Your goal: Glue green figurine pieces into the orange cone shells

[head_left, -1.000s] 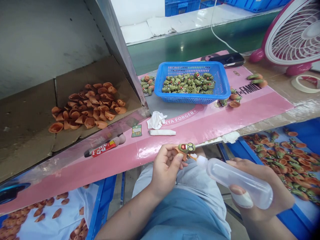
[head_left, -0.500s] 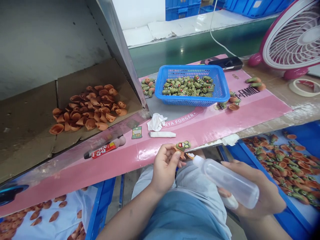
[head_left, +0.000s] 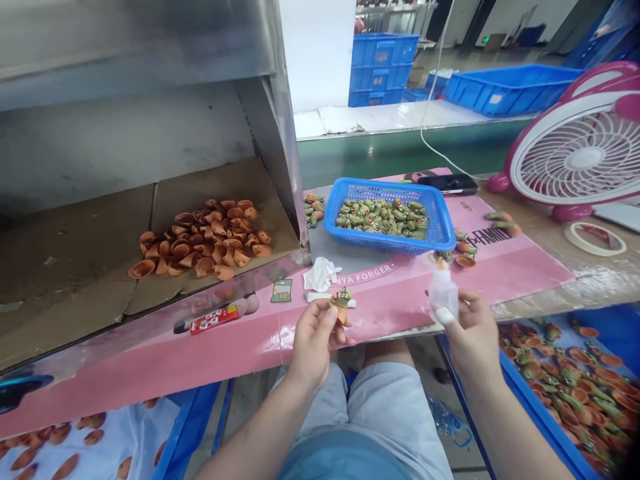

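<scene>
Above the counter's near edge: left hand [head_left: 314, 341] and right hand [head_left: 471, 328], well apart, at about the same height.
Left grip: thumb and fingers pinched together on a figure [head_left: 341, 307].
Figure: roughly upright in that pinch, green on top, orange below, seen against the pink mat [head_left: 240, 357]; finer detail too small to tell.
Right grip: clamped around a bottle [head_left: 444, 293], the thumb, its tip wrapped in white, on the near side.
Bottle: clear, upright, orange-tipped nozzle up, clear of the figure.
Mat: laid on the counter [head_left: 543, 233]; beyond the left hand lie a crumpled tissue [head_left: 321, 274] and a white strip [head_left: 314, 297], with a red tube [head_left: 215, 319] farther left.
Blue basket [head_left: 385, 241]: on the mat, holding a heap of green pieces [head_left: 383, 217]; a few figures lie on either side.
Cardboard [head_left: 75, 273]: at left, bearing a pile of orange cups [head_left: 205, 237].
Fan [head_left: 583, 159]: far right, tape [head_left: 594, 249] near its foot.
Right crate [head_left: 620, 330]: blue, beside the right forearm, full of green-and-orange figures.
Left crate [head_left: 190, 427]: blue, lined with white cloth [head_left: 115, 433], orange pieces on it.
</scene>
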`<state>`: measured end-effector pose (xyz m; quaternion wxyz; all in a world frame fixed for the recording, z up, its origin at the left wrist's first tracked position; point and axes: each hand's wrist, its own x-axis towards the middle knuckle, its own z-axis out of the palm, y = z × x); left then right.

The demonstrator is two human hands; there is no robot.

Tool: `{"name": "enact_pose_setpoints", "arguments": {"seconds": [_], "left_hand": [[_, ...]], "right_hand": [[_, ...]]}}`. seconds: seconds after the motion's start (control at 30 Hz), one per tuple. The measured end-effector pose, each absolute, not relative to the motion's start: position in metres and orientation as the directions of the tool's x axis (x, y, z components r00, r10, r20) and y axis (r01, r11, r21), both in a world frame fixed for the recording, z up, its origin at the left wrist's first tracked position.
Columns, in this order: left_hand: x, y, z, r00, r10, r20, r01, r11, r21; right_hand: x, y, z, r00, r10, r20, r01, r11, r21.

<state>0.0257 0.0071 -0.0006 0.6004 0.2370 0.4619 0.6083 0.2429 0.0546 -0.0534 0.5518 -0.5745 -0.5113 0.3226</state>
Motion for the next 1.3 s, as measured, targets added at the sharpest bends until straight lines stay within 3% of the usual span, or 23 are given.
{"name": "enact_pose_setpoints", "arguments": {"seconds": [0.13, 0.27, 0.5, 0.67, 0.83, 0.93, 1.13, 1.3], "left_hand": [[0.029, 0.003, 0.009, -0.124, 0.961, -0.248, -0.508, 0.153, 0.847], [0.028, 0.0, 0.015, -0.092, 0.973, -0.214, -0.509, 0.138, 0.85], [0.033, -0.004, 0.017, -0.004, 0.979, -0.204, -0.524, 0.172, 0.834], [0.043, -0.007, 0.016, 0.144, 0.981, -0.133, -0.495, 0.187, 0.848], [0.046, -0.011, 0.018, 0.107, 0.979, -0.171, -0.45, 0.201, 0.87], [0.044, -0.012, 0.021, 0.095, 0.976, -0.194, -0.369, 0.215, 0.904], [0.039, -0.016, 0.022, 0.172, 0.964, -0.202, -0.043, 0.212, 0.976], [0.037, -0.019, 0.021, 0.222, 0.945, -0.241, 0.018, 0.243, 0.97]], "right_hand": [[0.238, 0.095, -0.064, 0.128, 0.979, 0.156, 0.258, 0.119, -0.959], [0.243, 0.116, -0.076, 0.1, 0.979, 0.175, 0.334, 0.133, -0.933], [0.22, 0.057, -0.044, 0.285, 0.901, 0.327, 0.444, 0.178, -0.878], [0.188, 0.007, 0.003, -0.213, 0.911, 0.354, 0.242, 0.4, -0.884], [0.189, 0.006, 0.015, -0.219, 0.874, 0.434, 0.337, 0.486, -0.807], [0.191, 0.004, 0.012, -0.218, 0.855, 0.471, 0.351, 0.518, -0.78], [0.19, -0.004, 0.012, -0.246, 0.81, 0.532, 0.343, 0.586, -0.734], [0.19, -0.006, 0.012, -0.244, 0.804, 0.542, 0.334, 0.594, -0.732]]}}
